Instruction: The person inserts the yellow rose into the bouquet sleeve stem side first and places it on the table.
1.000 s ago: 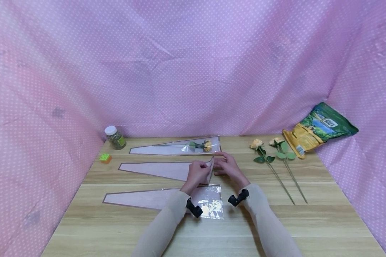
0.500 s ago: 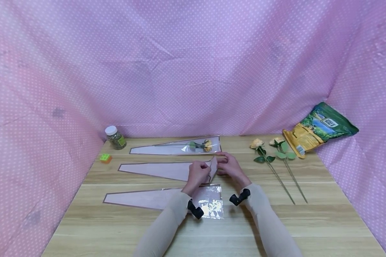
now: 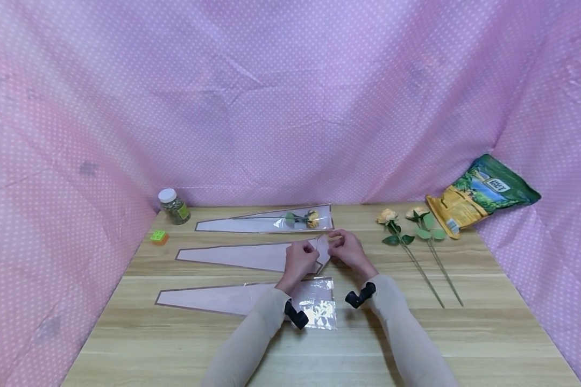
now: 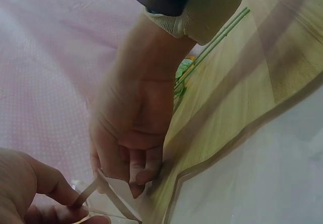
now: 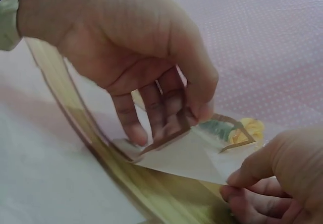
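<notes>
A tapered flower sleeve (image 3: 252, 255) with a brown border lies across the middle of the table in the head view, its wide mouth lifted. My left hand (image 3: 300, 259) pinches one edge of that mouth between thumb and finger, as the right wrist view also shows. Opposite it, my right hand (image 3: 347, 250) pinches another part of the film. A flap (image 5: 202, 156) is stretched between both hands. Behind lies a second sleeve (image 3: 213, 226) with a yellow rose (image 3: 312, 219) inside. In front, a third sleeve (image 3: 203, 299) lies flat, partly under my left forearm.
Two pale roses (image 3: 386, 216) with long green stems lie on the right of the table. A green and yellow snack bag (image 3: 484, 193) leans in the back right corner. At the left are a white-capped jar (image 3: 175, 208) and a small green and orange cube (image 3: 159, 237).
The right hand has moved slightly right, drawing the flap of the middle sleeve outward. That sleeve has turned a little and its narrow end has shifted slightly left. The left hand stays nearly in place.
</notes>
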A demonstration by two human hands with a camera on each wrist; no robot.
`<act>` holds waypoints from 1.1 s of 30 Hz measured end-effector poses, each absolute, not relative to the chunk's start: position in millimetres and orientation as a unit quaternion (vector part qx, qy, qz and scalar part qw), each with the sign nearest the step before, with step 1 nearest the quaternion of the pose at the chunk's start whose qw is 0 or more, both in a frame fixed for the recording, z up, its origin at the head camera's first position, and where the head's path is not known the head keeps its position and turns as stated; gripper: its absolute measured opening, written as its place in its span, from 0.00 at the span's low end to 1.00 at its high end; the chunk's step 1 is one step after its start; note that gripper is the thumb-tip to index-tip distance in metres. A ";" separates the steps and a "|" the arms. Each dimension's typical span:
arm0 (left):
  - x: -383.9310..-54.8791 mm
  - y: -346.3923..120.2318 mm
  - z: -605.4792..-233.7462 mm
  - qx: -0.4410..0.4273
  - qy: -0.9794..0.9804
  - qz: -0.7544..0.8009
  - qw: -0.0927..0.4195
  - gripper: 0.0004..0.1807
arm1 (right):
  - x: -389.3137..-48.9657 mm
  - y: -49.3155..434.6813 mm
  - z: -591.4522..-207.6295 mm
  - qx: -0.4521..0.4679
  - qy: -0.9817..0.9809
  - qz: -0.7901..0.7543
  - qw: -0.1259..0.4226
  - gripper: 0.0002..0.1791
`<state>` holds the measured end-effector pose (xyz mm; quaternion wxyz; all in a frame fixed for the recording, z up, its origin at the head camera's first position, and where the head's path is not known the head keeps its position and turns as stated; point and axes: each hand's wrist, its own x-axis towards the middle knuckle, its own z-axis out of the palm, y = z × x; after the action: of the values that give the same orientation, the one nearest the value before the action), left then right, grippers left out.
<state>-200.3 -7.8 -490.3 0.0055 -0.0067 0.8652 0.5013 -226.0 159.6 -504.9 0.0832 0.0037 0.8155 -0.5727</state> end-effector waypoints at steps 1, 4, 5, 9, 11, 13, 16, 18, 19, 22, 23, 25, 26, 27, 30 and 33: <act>-200.7 -7.5 -490.7 -0.007 0.866 0.500 0.004 0.04 | -226.2 159.6 -505.2 0.001 0.824 -0.562 0.075 0.24; -201.5 -6.5 -491.4 -0.006 0.868 0.496 0.003 0.04 | -227.0 159.8 -507.4 -0.012 0.838 -0.542 0.054 0.22; -201.6 -6.2 -491.8 -0.005 0.869 0.495 0.004 0.04 | -227.2 159.7 -508.0 -0.015 0.840 -0.540 0.050 0.21; -201.6 -5.0 -492.6 -0.006 0.870 0.492 0.008 0.04 | -227.0 159.1 -508.1 -0.024 0.844 -0.535 0.038 0.20; -201.8 -4.5 -493.3 -0.007 0.872 0.490 0.009 0.04 | -226.7 158.6 -507.5 -0.026 0.846 -0.532 0.034 0.20; -202.1 -4.1 -494.0 -0.007 0.872 0.489 0.009 0.04 | -226.7 158.1 -507.8 -0.027 0.849 -0.527 0.030 0.20; -202.8 -4.0 -495.7 -0.006 0.872 0.489 0.007 0.04 | -225.9 157.1 -510.0 -0.034 0.859 -0.511 0.018 0.20; -202.8 -4.0 -496.4 -0.005 0.870 0.493 0.007 0.03 | -225.2 157.0 -512.2 -0.040 0.866 -0.498 0.010 0.20; -202.8 -4.0 -496.6 -0.005 0.869 0.495 0.007 0.03 | -224.7 157.0 -513.2 -0.044 0.869 -0.492 0.005 0.21; -202.6 -4.0 -497.0 -0.006 0.867 0.497 0.008 0.03 | -223.7 158.2 -515.6 -0.057 0.878 -0.475 -0.012 0.19; -202.5 -3.9 -497.2 -0.007 0.867 0.498 0.007 0.03 | -223.4 158.6 -516.2 -0.062 0.880 -0.470 -0.020 0.17; -202.6 -3.6 -497.6 -0.007 0.868 0.497 0.007 0.03 | -222.6 159.6 -517.3 -0.070 0.886 -0.458 -0.032 0.14; -202.6 -3.5 -497.8 -0.007 0.867 0.498 0.008 0.03 | -222.4 160.2 -518.0 -0.075 0.889 -0.451 -0.038 0.13; -202.8 -3.3 -498.2 -0.006 0.867 0.498 0.008 0.03 | -221.9 160.8 -518.5 -0.081 0.892 -0.443 -0.043 0.12; -202.4 -3.0 -498.0 -0.004 0.868 0.497 0.009 0.03 | -220.8 162.9 -520.5 -0.101 0.903 -0.414 -0.051 0.09; -202.1 -2.4 -497.9 -0.004 0.870 0.494 0.008 0.03 | -219.7 165.3 -521.2 -0.117 0.913 -0.388 -0.047 0.05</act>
<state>-202.1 -2.4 -497.9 0.0085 -0.0042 0.8696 0.4937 -219.7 165.3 -521.2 -0.0467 -0.1168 0.9128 -0.3885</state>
